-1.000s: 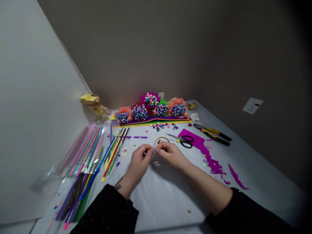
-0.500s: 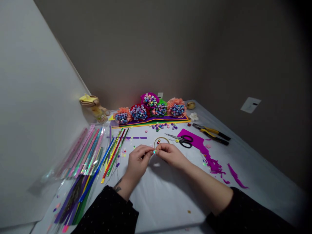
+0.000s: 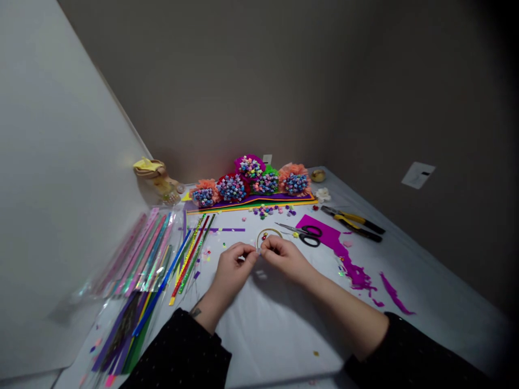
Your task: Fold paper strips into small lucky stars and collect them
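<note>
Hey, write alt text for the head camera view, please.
A left hand and right hand pinch a tiny item beside a thin gold ring on a white-covered table. Scissors and pliers lie right, colored strips left, and paper flowers stand behind.

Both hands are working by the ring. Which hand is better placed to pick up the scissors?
Probably the right hand: it sits closer to the scissors, on their side of the gold ring. The left hand would have to reach past the ring.
</note>
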Motion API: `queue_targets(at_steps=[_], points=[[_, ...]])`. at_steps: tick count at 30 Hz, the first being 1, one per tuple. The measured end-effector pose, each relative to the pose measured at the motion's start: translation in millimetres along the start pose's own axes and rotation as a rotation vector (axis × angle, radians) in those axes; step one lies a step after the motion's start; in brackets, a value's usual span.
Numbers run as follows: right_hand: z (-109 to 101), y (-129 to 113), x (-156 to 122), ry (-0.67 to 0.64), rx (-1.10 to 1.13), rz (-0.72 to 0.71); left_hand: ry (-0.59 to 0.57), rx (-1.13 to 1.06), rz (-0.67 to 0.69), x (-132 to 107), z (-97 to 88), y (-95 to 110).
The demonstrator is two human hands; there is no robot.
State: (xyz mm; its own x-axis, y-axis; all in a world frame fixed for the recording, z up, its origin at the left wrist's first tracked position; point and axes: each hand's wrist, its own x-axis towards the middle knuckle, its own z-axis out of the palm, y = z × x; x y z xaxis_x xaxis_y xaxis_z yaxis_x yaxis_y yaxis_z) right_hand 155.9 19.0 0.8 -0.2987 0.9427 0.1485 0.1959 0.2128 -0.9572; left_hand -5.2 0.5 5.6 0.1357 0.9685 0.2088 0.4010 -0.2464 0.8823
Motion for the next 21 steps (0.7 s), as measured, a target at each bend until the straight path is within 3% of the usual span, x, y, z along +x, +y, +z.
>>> queue_targets(at_steps=[3, 10, 21], points=[[0.4, -1.4, -1.1, 0.001, -0.071, -0.050, -0.008, -0.017, -0.031, 1.2, 0.0, 0.7], [4.7, -3.1, -7.9, 0.148, -0.164, -0.149, 0.072, -0.018, -0.039, 1.9, -2.5, -0.4], [11.9, -2.4, -12.9, 0.228, -0.274, -0.273, 0.114, 0.024, 0.020, 0.0, -0.2, -3.2]])
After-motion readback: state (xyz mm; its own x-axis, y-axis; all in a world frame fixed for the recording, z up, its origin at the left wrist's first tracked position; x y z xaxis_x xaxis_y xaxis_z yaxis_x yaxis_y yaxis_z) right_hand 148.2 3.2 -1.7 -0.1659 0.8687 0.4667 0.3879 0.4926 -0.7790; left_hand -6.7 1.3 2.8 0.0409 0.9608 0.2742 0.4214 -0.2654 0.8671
